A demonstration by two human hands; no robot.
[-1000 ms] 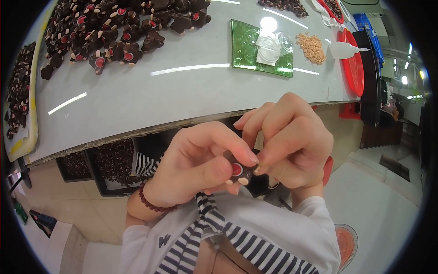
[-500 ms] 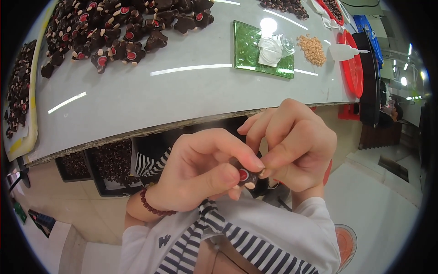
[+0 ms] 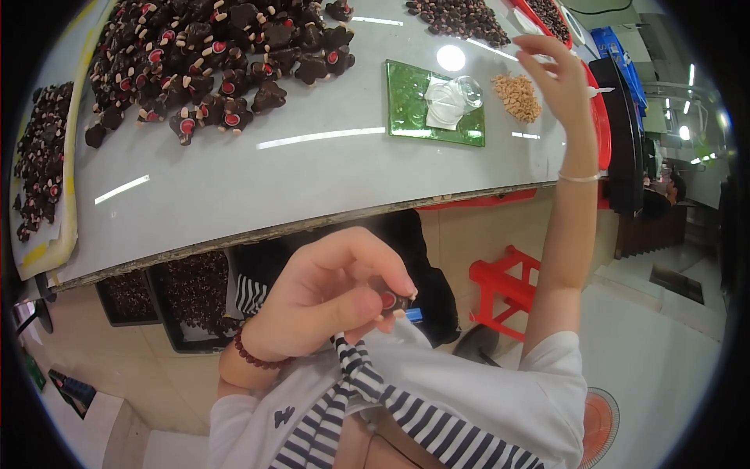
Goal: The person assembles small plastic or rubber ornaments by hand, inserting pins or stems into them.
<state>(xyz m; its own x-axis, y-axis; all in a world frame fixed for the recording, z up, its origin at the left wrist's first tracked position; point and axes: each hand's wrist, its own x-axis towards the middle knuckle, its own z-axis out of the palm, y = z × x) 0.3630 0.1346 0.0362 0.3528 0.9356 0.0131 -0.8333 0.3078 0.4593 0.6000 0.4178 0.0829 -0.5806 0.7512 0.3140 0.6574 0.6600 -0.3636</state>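
Observation:
My left hand (image 3: 324, 293) pinches a small dark brown figure (image 3: 395, 302) between thumb and fingers, in front of my chest. The figure has a red round patch and little beige ends; fingers cover part of it. Stretched out over the table's right side, my right hand (image 3: 556, 78) has its fingers apart and seems to hold nothing. It is nearest to a pile of small beige pieces (image 3: 516, 99) and a heap of small dark pieces (image 3: 461, 22). A green plate (image 3: 406, 117) carries a folded white paper (image 3: 444, 108) and a clear cup (image 3: 469, 91).
Many similar brown figures (image 3: 234, 82) cover the table's far left. More lie in a yellow-edged tray (image 3: 70, 195). A red dish (image 3: 604, 144) and a nozzle (image 3: 600, 91) stand at right. Below the table are dark bins (image 3: 176, 332) and a red stool (image 3: 500, 285).
My right hand has left the figure and reached forward and right, over the table. My left hand keeps hold of the figure and has shifted slightly left.

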